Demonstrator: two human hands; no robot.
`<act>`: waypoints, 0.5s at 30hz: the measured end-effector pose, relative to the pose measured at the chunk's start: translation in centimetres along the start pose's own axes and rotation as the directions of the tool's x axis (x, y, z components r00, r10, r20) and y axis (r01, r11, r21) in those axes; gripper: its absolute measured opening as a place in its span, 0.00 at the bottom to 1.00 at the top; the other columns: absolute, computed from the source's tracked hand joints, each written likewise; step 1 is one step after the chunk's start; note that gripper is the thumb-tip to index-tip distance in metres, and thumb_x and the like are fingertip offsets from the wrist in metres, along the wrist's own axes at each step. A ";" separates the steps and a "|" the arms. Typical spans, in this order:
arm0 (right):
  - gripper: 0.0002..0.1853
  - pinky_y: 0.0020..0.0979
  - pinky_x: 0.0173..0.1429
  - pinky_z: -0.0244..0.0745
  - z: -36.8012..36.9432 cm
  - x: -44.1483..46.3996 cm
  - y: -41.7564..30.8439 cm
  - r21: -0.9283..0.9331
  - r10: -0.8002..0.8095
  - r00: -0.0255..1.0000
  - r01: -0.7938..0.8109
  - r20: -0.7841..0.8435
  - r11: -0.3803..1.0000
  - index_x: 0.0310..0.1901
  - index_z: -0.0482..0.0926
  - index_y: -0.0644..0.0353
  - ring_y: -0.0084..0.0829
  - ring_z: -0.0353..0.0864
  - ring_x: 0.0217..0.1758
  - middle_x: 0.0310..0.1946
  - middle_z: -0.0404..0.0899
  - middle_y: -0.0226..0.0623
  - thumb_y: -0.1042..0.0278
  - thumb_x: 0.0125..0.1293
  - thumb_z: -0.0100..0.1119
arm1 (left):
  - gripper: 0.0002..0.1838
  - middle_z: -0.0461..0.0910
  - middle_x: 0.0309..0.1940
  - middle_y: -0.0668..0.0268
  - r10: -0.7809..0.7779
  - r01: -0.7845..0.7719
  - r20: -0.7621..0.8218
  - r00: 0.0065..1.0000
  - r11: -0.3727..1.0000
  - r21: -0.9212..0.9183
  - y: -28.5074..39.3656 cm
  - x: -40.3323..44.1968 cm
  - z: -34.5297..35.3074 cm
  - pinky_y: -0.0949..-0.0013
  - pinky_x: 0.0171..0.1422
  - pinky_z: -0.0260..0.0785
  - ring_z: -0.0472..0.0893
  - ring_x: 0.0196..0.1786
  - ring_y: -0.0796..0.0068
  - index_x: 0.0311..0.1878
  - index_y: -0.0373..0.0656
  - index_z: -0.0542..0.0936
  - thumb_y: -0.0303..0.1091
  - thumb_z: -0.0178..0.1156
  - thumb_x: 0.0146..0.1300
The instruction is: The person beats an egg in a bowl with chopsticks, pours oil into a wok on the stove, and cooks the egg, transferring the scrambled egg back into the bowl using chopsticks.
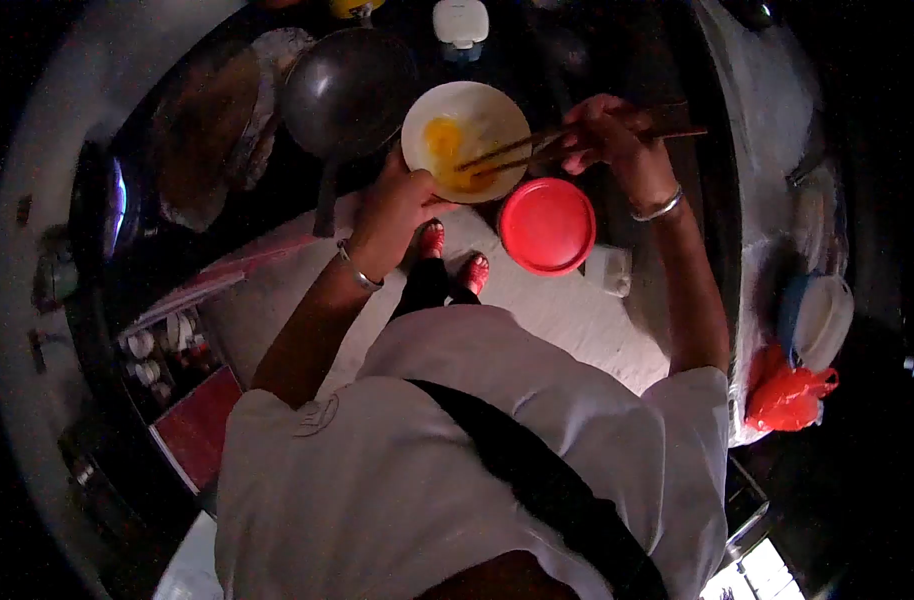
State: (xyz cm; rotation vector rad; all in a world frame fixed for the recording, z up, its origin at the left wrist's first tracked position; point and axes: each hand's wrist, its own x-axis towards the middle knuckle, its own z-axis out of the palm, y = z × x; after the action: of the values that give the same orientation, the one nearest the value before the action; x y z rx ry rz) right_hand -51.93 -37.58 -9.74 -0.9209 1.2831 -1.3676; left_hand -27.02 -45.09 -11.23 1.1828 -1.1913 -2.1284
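Note:
A white bowl (pixel 502 118) with yellow egg (pixel 444 140) in it is near the top middle. My left hand (pixel 401 205) grips its lower left rim, thumb on the near side. In my right hand (pixel 617 145), to the right of the bowl, a pair of brown chopsticks (pixel 542 144) is held, their tips down in the egg. Just below the bowl's right side lies a round red lid (pixel 547 227).
A dark wok (pixel 347 90) with its handle toward me stands left of the bowl. Beyond the bowl is a white-lidded container (pixel 461 24). A clear container (pixel 609 270) is beside the red lid. A red plastic bag (pixel 789 392) lies at the right.

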 end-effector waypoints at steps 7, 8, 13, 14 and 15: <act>0.14 0.26 0.31 0.76 2.2 -0.8 -0.9 0.027 0.001 0.962 -0.009 0.273 1.000 0.39 0.73 0.65 0.29 0.79 0.26 0.30 0.79 0.40 0.61 0.66 0.44 | 0.29 0.65 0.53 0.57 0.021 -0.026 -0.062 0.998 0.995 -0.092 -1.5 -5.6 -0.9 0.61 0.52 0.71 0.71 0.54 0.62 0.60 0.41 0.57 0.25 0.46 0.51; 0.14 0.26 0.31 0.76 3.0 -0.9 -1.0 0.007 -0.020 0.982 0.019 0.187 1.000 0.40 0.73 0.65 0.29 0.79 0.27 0.30 0.79 0.40 0.62 0.66 0.44 | 0.29 0.65 0.52 0.57 0.050 -0.057 -0.075 0.996 0.993 -0.102 -1.6 -6.8 -0.9 0.62 0.52 0.71 0.71 0.53 0.62 0.60 0.41 0.57 0.26 0.47 0.51; 0.11 0.27 0.31 0.76 5.9 -2.1 -1.6 -0.031 -0.055 0.966 0.065 0.254 0.997 0.42 0.73 0.64 0.29 0.79 0.31 0.32 0.78 0.39 0.66 0.65 0.45 | 0.30 0.66 0.54 0.58 0.157 -0.156 -0.092 0.983 0.988 0.018 -3.8 -10.4 -3.7 0.56 0.58 0.65 0.70 0.56 0.61 0.63 0.43 0.54 0.34 0.50 0.56; 0.11 0.27 0.31 0.76 6.8 -2.3 -1.8 -0.062 -0.076 0.970 0.092 0.230 0.994 0.41 0.73 0.64 0.28 0.79 0.32 0.33 0.78 0.39 0.67 0.65 0.45 | 0.30 0.66 0.54 0.58 0.110 -0.118 -0.138 0.984 0.992 -0.050 -3.7 -11.3 -4.0 0.57 0.57 0.65 0.70 0.55 0.61 0.62 0.43 0.54 0.35 0.50 0.56; 0.11 0.27 0.31 0.76 8.0 -2.3 -2.2 -0.097 -0.097 0.971 0.120 0.217 0.988 0.41 0.73 0.64 0.28 0.79 0.32 0.34 0.78 0.39 0.67 0.65 0.45 | 0.31 0.67 0.54 0.58 0.064 -0.089 -0.187 0.980 0.988 -0.128 -3.7 -12.4 -4.6 0.57 0.57 0.66 0.70 0.55 0.62 0.62 0.43 0.55 0.35 0.50 0.56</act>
State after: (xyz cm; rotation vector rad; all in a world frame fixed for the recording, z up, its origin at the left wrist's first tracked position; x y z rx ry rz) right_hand -44.08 -37.24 -6.13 -1.1948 1.1671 -1.2533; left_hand -16.28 -36.70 -9.74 1.2209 -0.9801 -1.9631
